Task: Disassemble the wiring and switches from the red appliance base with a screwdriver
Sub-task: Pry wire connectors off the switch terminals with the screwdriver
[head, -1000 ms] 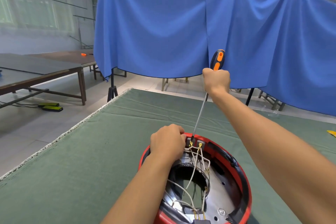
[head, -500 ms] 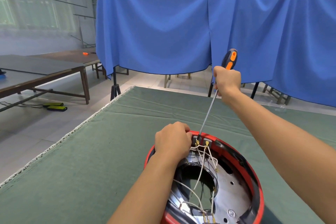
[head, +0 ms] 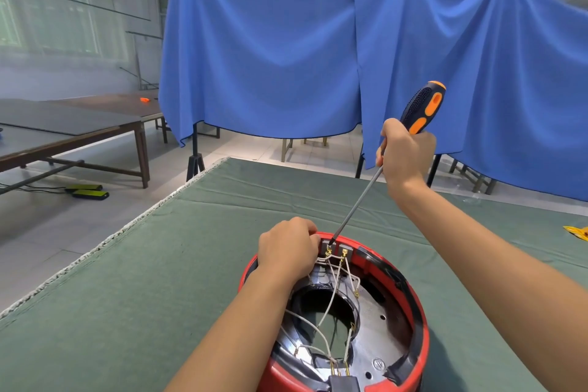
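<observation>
At far rim of red appliance base: left hand curled gripping rim beside switches; right hand clenching screwdriver, tip touching switches.

The round red plastic appliance base has a smooth, faintly glossy rim, while its inner grey metal plate is bright and reflective, pierced with small holes. Thin white insulated wires look matt and end in shiny brass-coloured terminals at two small grey plastic switch blocks. The long screwdriver has a slim, dull steel shaft and a black-and-orange grip (the black part finely textured, the orange smooth). The tabletop wears a matt green felt-like cloth, creased, with a frayed pale edge. Behind hangs a soft blue woven drape, matt and folded.
</observation>
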{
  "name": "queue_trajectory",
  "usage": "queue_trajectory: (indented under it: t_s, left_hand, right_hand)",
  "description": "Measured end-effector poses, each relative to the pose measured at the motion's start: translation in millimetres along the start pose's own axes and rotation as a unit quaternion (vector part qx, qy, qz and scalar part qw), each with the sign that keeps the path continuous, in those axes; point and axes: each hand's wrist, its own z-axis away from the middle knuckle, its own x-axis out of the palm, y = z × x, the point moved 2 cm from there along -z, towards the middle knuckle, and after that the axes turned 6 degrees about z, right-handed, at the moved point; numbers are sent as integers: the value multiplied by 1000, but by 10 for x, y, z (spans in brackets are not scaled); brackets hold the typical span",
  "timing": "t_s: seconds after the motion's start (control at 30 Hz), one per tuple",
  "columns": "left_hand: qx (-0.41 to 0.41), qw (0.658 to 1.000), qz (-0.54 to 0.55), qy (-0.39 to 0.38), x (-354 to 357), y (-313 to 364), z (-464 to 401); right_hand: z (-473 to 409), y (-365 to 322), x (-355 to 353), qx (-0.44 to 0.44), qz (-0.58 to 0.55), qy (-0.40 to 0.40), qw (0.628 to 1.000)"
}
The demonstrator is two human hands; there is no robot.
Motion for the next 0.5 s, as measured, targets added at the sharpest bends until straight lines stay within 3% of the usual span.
queue_trajectory:
  t_s: [0.5]
  left_hand:
    - [1,1000,3,-3,-2,9,6]
  right_hand:
    - [-83,34,71,33,38,-20,999]
